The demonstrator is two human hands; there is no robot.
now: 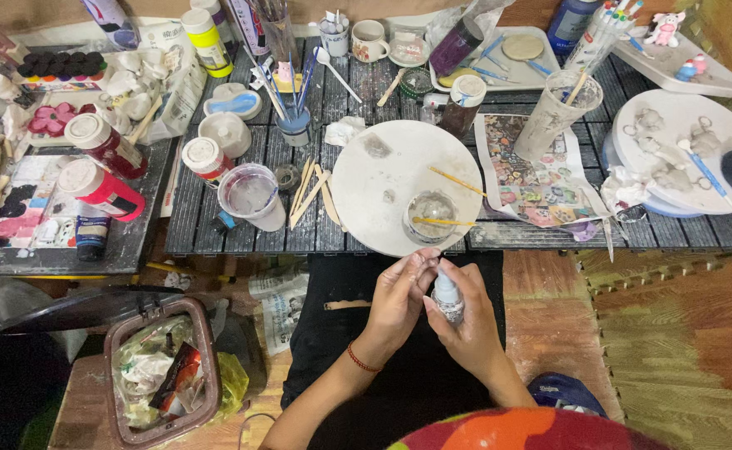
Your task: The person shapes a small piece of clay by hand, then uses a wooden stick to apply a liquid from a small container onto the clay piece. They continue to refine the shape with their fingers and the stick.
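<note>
A small clear glitter bottle (447, 298) with a white cap is held over my lap, just below the table's front edge. My right hand (467, 321) wraps around the bottle's body. My left hand (399, 298) pinches the cap at the top with its fingertips. A red string bracelet sits on my left wrist. Directly above the hands, on the round white board (374, 179), stands a small glass bowl (431, 215) with a yellow stick across it.
The slatted dark table (241, 225) is crowded with red paint bottles (103, 190), a plastic cup (250, 194), wooden sticks (309, 192), a brush jar (294, 125), newspaper and a white tray of clay figures (679, 150). An open trash bin (162, 371) stands at lower left.
</note>
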